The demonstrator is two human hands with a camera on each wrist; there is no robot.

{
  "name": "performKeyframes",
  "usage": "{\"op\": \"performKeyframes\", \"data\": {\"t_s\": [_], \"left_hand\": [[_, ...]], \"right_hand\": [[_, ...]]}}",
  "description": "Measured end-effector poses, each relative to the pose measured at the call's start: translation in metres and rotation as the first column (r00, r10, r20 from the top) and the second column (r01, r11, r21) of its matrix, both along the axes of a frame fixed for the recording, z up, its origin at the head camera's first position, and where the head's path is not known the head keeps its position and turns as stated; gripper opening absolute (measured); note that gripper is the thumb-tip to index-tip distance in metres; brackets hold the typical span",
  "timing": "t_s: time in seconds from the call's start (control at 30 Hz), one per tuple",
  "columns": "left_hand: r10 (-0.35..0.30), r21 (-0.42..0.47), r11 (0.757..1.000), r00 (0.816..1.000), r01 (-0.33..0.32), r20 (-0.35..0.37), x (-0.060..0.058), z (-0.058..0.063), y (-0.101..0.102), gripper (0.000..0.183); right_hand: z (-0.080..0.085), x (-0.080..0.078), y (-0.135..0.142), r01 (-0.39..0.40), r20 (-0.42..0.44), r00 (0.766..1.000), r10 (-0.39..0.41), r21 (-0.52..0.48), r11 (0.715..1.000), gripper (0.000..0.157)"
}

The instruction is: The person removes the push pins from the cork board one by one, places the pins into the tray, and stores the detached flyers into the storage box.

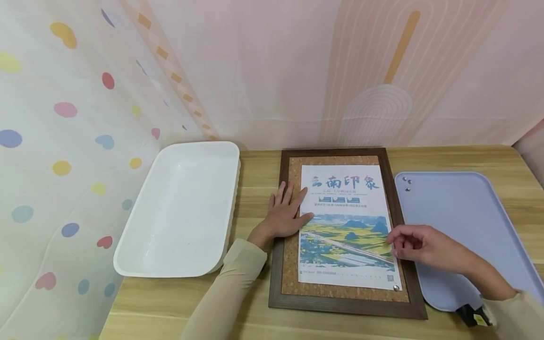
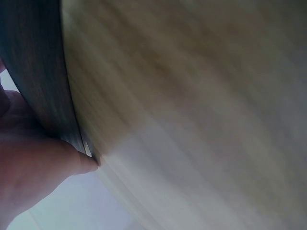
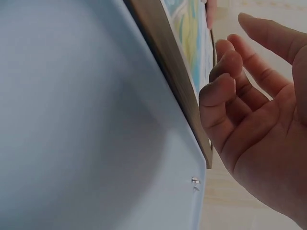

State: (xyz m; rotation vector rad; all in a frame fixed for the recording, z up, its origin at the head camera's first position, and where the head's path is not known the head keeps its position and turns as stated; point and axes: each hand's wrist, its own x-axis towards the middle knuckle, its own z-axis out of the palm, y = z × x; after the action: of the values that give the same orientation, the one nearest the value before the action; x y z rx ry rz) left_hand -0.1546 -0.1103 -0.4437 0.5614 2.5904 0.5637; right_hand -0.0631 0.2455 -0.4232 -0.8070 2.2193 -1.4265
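A printed poster (image 1: 346, 241) with a landscape and large characters lies on a cork board (image 1: 291, 264) in a dark brown wooden frame (image 1: 276, 278). One silver pushpin (image 1: 396, 287) sits at the poster's lower right corner. My left hand (image 1: 286, 215) rests flat, fingers spread, across the board's left side, with its thumb and forefinger over the poster's edge. Over the poster's right edge hovers my right hand (image 1: 418, 243). In the right wrist view its fingers (image 3: 225, 91) are loosely bent, the thumb stands apart, and nothing is between them.
To the right is a pale blue tray (image 1: 450, 203) with silver pushpins (image 1: 408, 189) near its upper left corner. A white plastic basin (image 1: 182, 208) stands left of the board. Both are on a wood-grain table (image 1: 255, 189) against a patterned wall covering (image 1: 272, 71).
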Motion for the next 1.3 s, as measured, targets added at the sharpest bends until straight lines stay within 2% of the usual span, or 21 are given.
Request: {"op": "performKeyframes", "data": {"t_s": [0.23, 0.4, 0.67, 0.77, 0.97, 1.3], "left_hand": [[-0.003, -0.002, 1.000, 1.000, 0.003, -0.011, -0.0002, -0.0018, -0.0001, 0.075], [-0.001, -0.003, 1.000, 1.000, 0.001, -0.011, -0.0007, -0.0013, 0.0004, 0.075], [0.002, 0.008, 1.000, 1.000, -0.002, -0.004, -0.0005, -0.0006, 0.0004, 0.075], [0.003, 0.010, 1.000, 1.000, -0.003, -0.004, -0.0004, -0.0004, 0.0004, 0.075], [0.001, 0.016, 1.000, 1.000, -0.001, -0.003, 0.0001, 0.0014, 0.0001, 0.075], [0.000, 0.019, 1.000, 1.000, 0.000, 0.008, -0.0004, 0.0012, -0.0005, 0.075]], "right_hand": [[-0.0069, 0.0013, -0.0026, -0.069, 0.045, 0.997, 0.070, -0.035, 0.997, 0.018], [-0.0094, 0.0011, -0.0050, -0.132, 0.097, 0.985, 0.140, -0.083, 0.988, 0.019], [-0.0093, 0.0015, -0.0062, -0.197, 0.175, 0.963, 0.205, -0.061, 0.978, 0.016], [-0.0099, 0.0022, -0.0050, -0.226, 0.176, 0.956, 0.234, -0.067, 0.972, 0.018], [-0.0108, 0.0025, -0.0028, -0.273, 0.117, 0.954, 0.276, -0.045, 0.961, 0.019], [-0.0082, 0.0002, -0.0044, -0.328, 0.114, 0.937, 0.330, -0.037, 0.944, 0.020]]}}
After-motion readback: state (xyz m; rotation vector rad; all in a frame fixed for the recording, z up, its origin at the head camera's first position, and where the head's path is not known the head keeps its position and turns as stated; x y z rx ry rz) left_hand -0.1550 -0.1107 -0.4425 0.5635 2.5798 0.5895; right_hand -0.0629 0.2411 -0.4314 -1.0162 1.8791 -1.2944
